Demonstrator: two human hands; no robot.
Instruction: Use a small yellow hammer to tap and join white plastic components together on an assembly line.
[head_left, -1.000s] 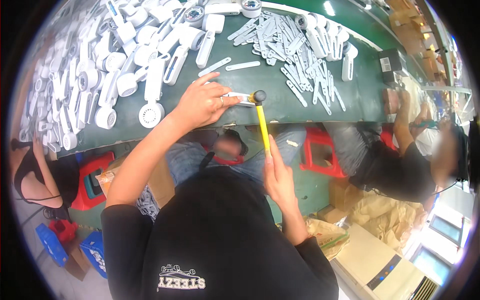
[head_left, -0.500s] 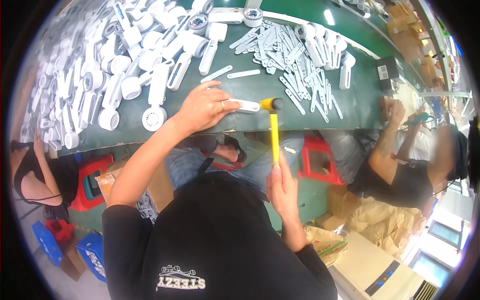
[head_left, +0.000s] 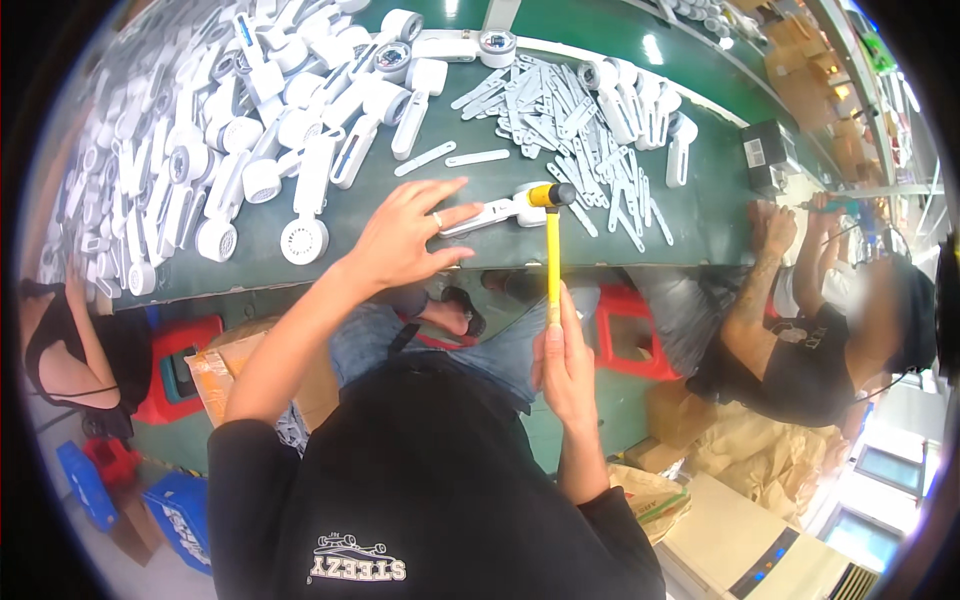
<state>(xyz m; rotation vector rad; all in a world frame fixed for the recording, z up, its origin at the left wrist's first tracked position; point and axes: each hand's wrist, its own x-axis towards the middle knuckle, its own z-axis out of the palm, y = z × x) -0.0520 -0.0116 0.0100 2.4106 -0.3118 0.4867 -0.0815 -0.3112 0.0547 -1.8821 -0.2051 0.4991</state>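
A white handheld fan (head_left: pixel 490 215) lies near the table's front edge, its round head partly hidden behind the mallet. My left hand (head_left: pixel 412 232) is beside the handle's left end with fingers spread and thumb apart; one fingertip overlaps the handle, and whether it presses there I cannot tell. My right hand (head_left: pixel 568 365) grips the yellow shaft of a small mallet (head_left: pixel 553 250). The yellow and black mallet head is over the fan's round head; contact between them cannot be made out.
Many white fans (head_left: pixel 235 150) are heaped on the green table (head_left: pixel 380 215) at left. Loose light-grey strips (head_left: pixel 545 105) lie beyond my hands, with more fans (head_left: pixel 640 100) behind. A co-worker (head_left: pixel 800 340) sits at right, another person (head_left: pixel 80 345) at left. Red stools (head_left: pixel 632 335) stand below.
My left hand's fingers have spread off the handle they were pressing. The fan's round head now shows, and the mallet head has moved slightly right and up.
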